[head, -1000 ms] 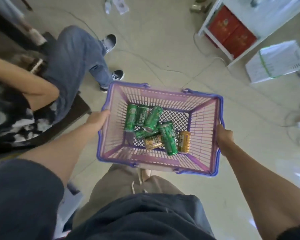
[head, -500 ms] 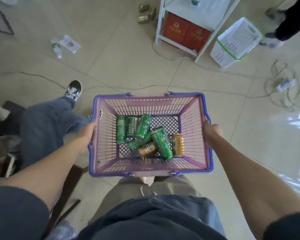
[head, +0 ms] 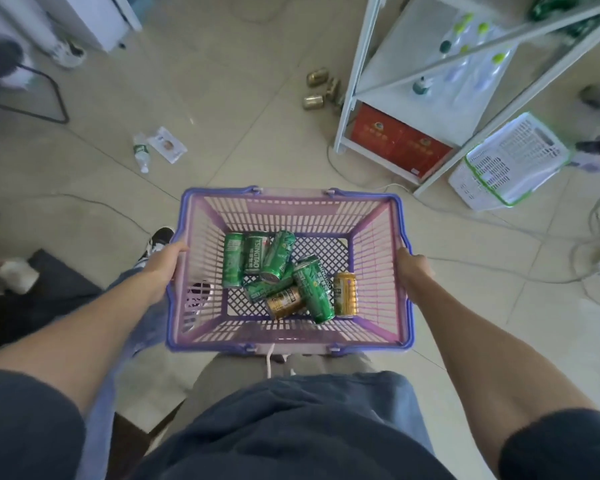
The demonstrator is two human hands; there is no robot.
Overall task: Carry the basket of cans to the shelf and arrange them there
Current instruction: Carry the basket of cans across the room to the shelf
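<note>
I hold a pink basket with a purple rim level in front of my waist. My left hand grips its left rim and my right hand grips its right rim. Several green cans and two gold cans lie loose on its mesh bottom. The white shelf stands ahead at the upper right, with bottles on a middle level and red boxes on the lowest one.
Three gold cans lie on the floor left of the shelf. A white basket leans by its right leg. Cables run across the tiles. A plastic bottle and a packet lie at left. A seated person's leg and shoe are near my left.
I have turned and walked toward the shelf, which now looms larger at the upper right. The seated person has slid off to the left. Both hands keep their grip on the basket.
</note>
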